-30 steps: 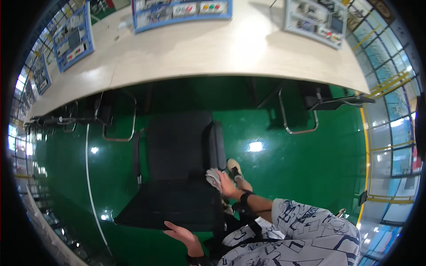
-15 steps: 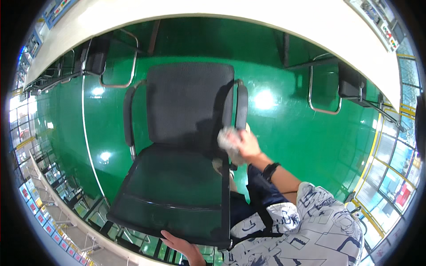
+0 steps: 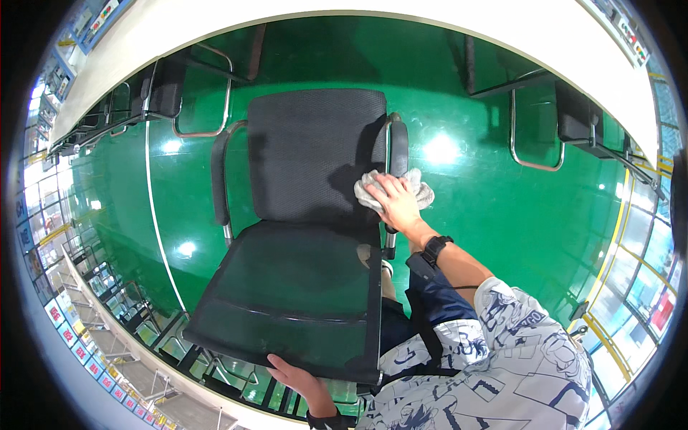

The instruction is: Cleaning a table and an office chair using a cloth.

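A black office chair with a padded seat (image 3: 308,150) and a see-through mesh backrest (image 3: 287,283) stands before me, its backrest nearest to me. My right hand (image 3: 398,203) presses a crumpled grey-white cloth (image 3: 369,192) onto the right armrest (image 3: 400,147). The cloth spreads out on both sides of the fingers and hides part of that armrest. At the backrest's near edge, my left hand (image 3: 299,378) grips the rim, with the thumb over the mesh and the other fingers mostly hidden. The left armrest (image 3: 219,179) is untouched.
A long white table (image 3: 344,8) curves across the far side. Other black chairs with metal frames stand at the far left (image 3: 166,86) and far right (image 3: 577,115). A white line (image 3: 152,208) runs along the green floor (image 3: 487,208).
My right hand has moved slightly forward and right with the cloth, from the seat's side onto the armrest. My left hand keeps its hold on the backrest. The view has shifted a little.
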`<act>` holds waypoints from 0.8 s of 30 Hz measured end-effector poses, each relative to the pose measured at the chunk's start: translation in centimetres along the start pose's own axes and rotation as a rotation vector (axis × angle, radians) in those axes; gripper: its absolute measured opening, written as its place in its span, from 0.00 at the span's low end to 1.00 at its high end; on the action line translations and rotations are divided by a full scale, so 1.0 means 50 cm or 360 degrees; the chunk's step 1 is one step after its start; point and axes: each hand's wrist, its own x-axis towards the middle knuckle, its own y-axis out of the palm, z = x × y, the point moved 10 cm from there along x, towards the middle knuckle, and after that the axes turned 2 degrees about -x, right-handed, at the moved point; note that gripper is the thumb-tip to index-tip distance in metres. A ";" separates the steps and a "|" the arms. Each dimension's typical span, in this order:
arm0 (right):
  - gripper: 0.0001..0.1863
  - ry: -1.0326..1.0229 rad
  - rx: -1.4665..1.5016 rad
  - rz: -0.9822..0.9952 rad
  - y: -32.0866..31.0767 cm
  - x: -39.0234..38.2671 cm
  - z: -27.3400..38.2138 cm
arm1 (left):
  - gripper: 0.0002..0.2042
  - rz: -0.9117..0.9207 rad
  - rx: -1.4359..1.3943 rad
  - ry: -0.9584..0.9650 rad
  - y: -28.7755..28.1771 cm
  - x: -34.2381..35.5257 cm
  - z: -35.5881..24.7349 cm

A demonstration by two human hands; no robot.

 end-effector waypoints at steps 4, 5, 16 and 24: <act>0.34 -0.0357 0.0374 -0.0144 0.019 -0.119 0.041 | 0.29 -0.0126 0.0166 0.0093 0.014 -0.012 -0.022; 0.34 -0.0359 0.0367 -0.0142 0.023 -0.114 0.027 | 0.30 -0.0153 0.0128 0.0026 0.015 -0.018 -0.020; 0.34 -0.0476 0.0325 0.0280 0.021 -0.052 0.051 | 0.39 -0.0526 0.0732 -0.0207 -0.090 -0.020 -0.045; 0.20 0.0608 0.1110 -0.0785 -0.012 0.142 -0.329 | 0.38 -0.0386 0.0301 -0.0173 -0.049 -0.009 -0.053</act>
